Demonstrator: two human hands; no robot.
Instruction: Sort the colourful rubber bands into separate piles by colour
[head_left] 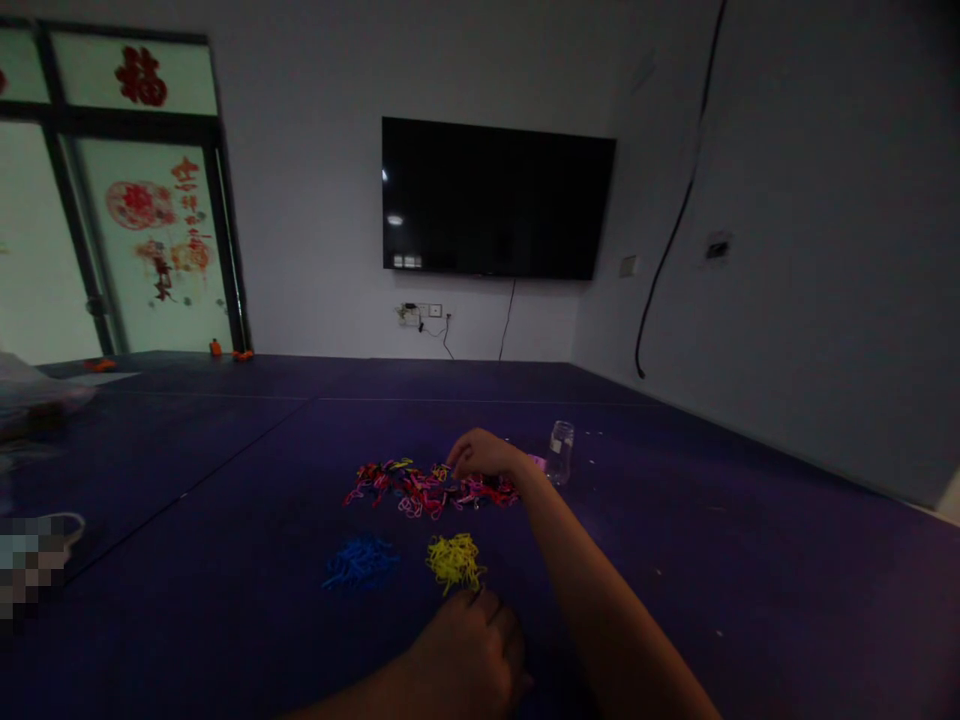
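Note:
A pile of mixed rubber bands [420, 490], mostly red and pink with some yellow and dark ones, lies across the middle of the purple floor. Over its right part reaches my right hand [484, 455], fingers bent down and drawn together; what they pinch, if anything, is too small to see. Nearer to me are a heap of yellow rubber bands [454, 561] and, left of it, a heap of blue rubber bands [362, 562]. Just below the yellow heap, my left hand [476, 645] is curled closed, its contents hidden.
A clear jar [560, 453] stands upright right of the mixed pile, beside a pink item [537, 462]. A blurred pale plastic bag [37, 390] and a pixelated patch are at the left edge. A television [495, 200] hangs on the far wall; a dark cable [679, 215] dangles at right.

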